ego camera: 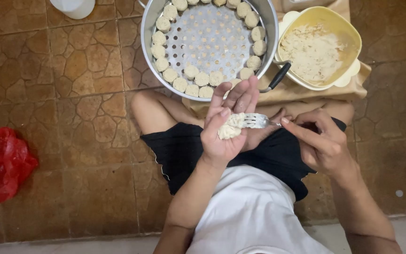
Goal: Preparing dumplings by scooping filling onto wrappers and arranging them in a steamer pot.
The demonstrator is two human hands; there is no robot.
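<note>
Directly below the head camera, a seated person's lap is seen over a brown stone-patterned floor (71, 94). A metal steamer pot (271, 28) is placed beyond the knees, and every place that follows is given relative to it. Inside the pot, a perforated tray (207, 40) is ringed along its edge with small pale dumplings (191, 71); the tray's middle is left bare. Just right of the pot, a yellow bowl (348, 33) is seen, partly filled with pale minced filling (311, 51) and set on a tan cloth (306, 96).

Nearer the body than the pot, the left hand (224, 129) is held cupped, palm up, its fingers loosely curled and close together around a lump of filling in a wrapper (231, 126). A fork (255, 121) is pressed into that lump, tines first. The fork's handle is pinched by the right hand (320, 141), to the right of the left hand, with the index finger stretched along it.

Far left of the pot, a crumpled red plastic bag (1, 162) is lying. The pot's top rim is cut off by the frame, as is a white container (74, 7) up left. Most of the fork's handle is hidden under the fingers.
</note>
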